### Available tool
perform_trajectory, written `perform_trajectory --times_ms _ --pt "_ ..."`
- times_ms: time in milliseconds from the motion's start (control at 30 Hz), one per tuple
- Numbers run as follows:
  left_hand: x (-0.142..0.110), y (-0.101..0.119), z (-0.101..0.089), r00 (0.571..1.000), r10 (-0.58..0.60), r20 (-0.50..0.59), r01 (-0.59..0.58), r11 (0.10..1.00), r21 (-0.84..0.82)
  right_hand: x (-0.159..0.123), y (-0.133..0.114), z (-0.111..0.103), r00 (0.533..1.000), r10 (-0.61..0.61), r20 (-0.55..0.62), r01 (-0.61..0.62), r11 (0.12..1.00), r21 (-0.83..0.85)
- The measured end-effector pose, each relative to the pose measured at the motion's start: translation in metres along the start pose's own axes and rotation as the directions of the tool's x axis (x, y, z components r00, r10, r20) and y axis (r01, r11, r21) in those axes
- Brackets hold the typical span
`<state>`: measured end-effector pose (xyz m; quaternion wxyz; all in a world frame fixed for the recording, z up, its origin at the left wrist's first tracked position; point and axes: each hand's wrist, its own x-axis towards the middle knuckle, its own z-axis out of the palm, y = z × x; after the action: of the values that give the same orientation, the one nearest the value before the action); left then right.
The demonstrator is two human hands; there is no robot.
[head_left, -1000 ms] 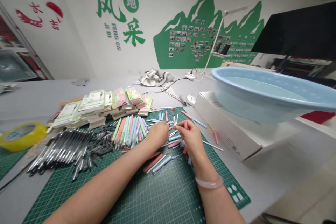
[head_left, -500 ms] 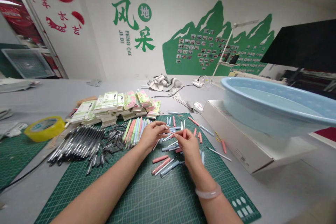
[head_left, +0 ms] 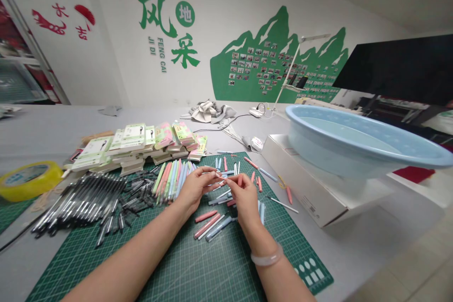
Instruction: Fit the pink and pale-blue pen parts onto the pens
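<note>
Above the green cutting mat (head_left: 170, 264), my left hand (head_left: 193, 188) and my right hand (head_left: 245, 196) meet fingertip to fingertip, both closed in a pinch. Between them is a slim pen refill (head_left: 222, 179), largely covered by the fingers. A pink pen part (head_left: 240, 180) shows among my right fingers. Below lie a pink pen barrel (head_left: 207, 226), a short pink piece (head_left: 205, 216), a white refill (head_left: 211, 227) and a blue pen barrel (head_left: 218, 229). Pastel pens (head_left: 171, 179) stand in a row beside my left hand.
Clear black-tipped pens (head_left: 83, 200) are heaped at left, near yellow tape (head_left: 31, 180). Small boxes (head_left: 134, 137) are stacked behind. At right a blue basin (head_left: 339, 141) rests on a white carton (head_left: 307, 188). Loose pen parts and a crumpled cloth (head_left: 207, 111) lie farther back.
The view has turned slightly right, so the scene sits farther left. Both hands keep their pinch, with little visible movement over the mat.
</note>
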<state>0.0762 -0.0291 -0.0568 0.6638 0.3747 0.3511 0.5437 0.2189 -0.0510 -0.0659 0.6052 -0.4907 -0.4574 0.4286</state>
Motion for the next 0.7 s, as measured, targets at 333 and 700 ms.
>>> perform_trajectory --times_ms 333,700 --pt "-0.004 0.0 0.005 0.999 0.004 -0.039 -0.002 0.999 0.047 0.0 -0.003 0.0 1.0 0.023 -0.012 -0.023 0.999 0.022" --pt "-0.006 -0.013 0.008 0.993 -0.084 -0.079 0.078 0.993 -0.083 -0.003 -0.008 0.001 0.997 -0.04 0.062 0.04 0.999 -0.007"
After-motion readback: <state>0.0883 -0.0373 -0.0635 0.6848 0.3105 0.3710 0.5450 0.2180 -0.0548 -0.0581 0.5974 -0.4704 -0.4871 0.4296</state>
